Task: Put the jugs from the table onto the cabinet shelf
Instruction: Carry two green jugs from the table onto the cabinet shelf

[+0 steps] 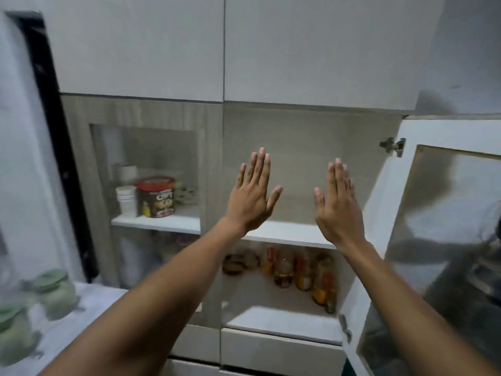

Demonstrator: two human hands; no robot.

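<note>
Both my hands are raised flat in front of the open cabinet compartment. My left hand [253, 194] and my right hand [337, 202] are open, fingers up, holding nothing. Just behind them is the white cabinet shelf [287, 234], bare where it shows. Two green-lidded jugs stand on the white table [89, 299] at the lower left: one [58, 293] further back, another [12, 335] near the left edge. Both are blurred.
The glass cabinet door [439, 240] is swung open on the right. Several bottles [303, 270] fill the shelf below. Behind the shut left glass door are a red-lidded tub [156, 196] and stacked white cups [127, 200]. White upper doors are shut.
</note>
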